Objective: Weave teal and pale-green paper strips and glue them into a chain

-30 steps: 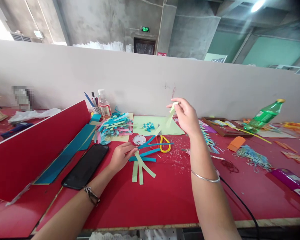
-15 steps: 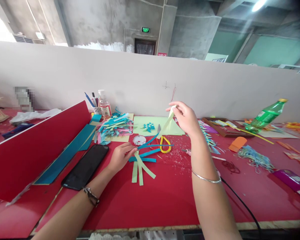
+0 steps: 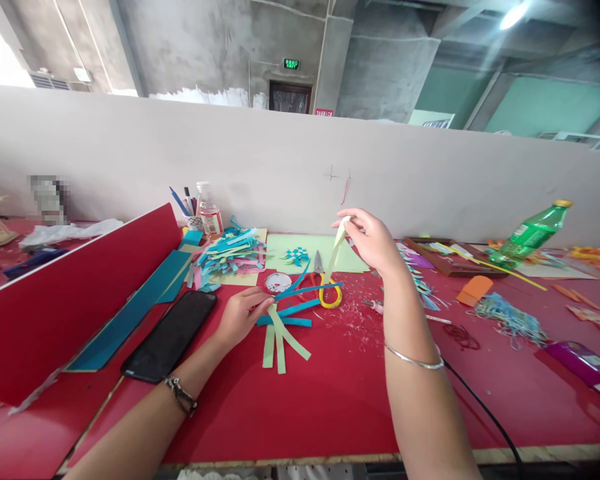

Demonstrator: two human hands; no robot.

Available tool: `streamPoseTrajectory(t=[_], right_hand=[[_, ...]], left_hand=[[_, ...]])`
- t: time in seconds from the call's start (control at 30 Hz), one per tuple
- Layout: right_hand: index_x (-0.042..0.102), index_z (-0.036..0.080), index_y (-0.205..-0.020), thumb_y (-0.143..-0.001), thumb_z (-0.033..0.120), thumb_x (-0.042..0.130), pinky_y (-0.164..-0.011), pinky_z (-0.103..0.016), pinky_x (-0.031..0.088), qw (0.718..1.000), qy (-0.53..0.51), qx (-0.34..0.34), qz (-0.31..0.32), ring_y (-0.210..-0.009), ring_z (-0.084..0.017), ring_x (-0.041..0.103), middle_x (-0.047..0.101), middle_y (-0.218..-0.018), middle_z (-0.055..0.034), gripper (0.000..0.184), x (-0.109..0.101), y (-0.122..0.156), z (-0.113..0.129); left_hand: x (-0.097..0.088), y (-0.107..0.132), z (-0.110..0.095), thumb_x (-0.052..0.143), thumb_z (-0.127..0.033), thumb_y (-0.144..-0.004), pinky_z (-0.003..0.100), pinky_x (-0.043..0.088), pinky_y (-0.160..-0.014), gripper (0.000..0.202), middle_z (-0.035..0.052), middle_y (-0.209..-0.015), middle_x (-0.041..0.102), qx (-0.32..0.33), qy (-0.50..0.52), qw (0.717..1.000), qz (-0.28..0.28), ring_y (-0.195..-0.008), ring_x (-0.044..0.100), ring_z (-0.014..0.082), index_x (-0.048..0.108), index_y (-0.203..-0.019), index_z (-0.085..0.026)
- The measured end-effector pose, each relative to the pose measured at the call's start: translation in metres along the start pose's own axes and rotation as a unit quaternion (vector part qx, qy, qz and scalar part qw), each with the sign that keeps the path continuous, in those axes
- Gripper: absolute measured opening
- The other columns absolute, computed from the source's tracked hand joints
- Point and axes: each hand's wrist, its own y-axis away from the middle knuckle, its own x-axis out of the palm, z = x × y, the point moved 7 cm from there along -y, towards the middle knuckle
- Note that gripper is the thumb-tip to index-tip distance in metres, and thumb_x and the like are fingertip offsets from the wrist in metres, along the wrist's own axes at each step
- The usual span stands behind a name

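My left hand is closed in a pinch on the gathered ends of a bunch of paper strips, low over the red tabletop. Blue strips fan out from it to the right, and pale green strips spread toward me. Higher up, my right hand pinches one pale green paper strip, which is looped at the fingers and hangs down. Behind the blue strips lie yellow-handled scissors, blades pointing away. My left fingers hide where the strips meet.
A black phone lies left of my left hand, beside an upright red board. Farther back are a heap of cut strips, a clear bottle and green paper sheets. A tilted green bottle is at right.
My right hand has come down slightly with its green strip. The upper blue strip has shifted left, showing more of the scissors. My left hand keeps its pinch.
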Motion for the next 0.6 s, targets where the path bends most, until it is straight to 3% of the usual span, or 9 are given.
streamPoseTrajectory(t=[0.37, 0.6], right_hand=[[0.053, 0.018, -0.092, -0.073, 0.021, 0.046, -0.065, -0.027, 0.042, 0.997, -0.069, 0.024, 0.030, -0.065, -0.010, 0.053, 0.062, -0.086, -0.0039, 0.020, 0.0065, -0.0006, -0.0034], [0.052, 0.019, -0.088, -0.070, 0.021, 0.053, -0.063, -0.026, 0.045, 0.994, -0.112, 0.011, -0.020, -0.057, -0.007, 0.053, 0.060, -0.088, -0.0025, 0.019, -0.0034, -0.0026, -0.0060]], left_hand=[[0.0008, 0.0003, -0.0044, 0.041, -0.026, -0.083, 0.019, 0.038, -0.057, 0.026, 0.0021, -0.064, 0.053, 0.009, 0.002, 1.000, 0.009, -0.059, 0.048, 0.0098, 0.056, -0.066, -0.014], [0.0019, 0.0005, -0.0076, 0.042, -0.024, -0.083, 0.019, 0.037, -0.058, 0.023, 0.0016, -0.066, 0.052, 0.021, -0.001, 1.000, 0.014, -0.061, 0.048, 0.0097, 0.056, -0.069, -0.014]])
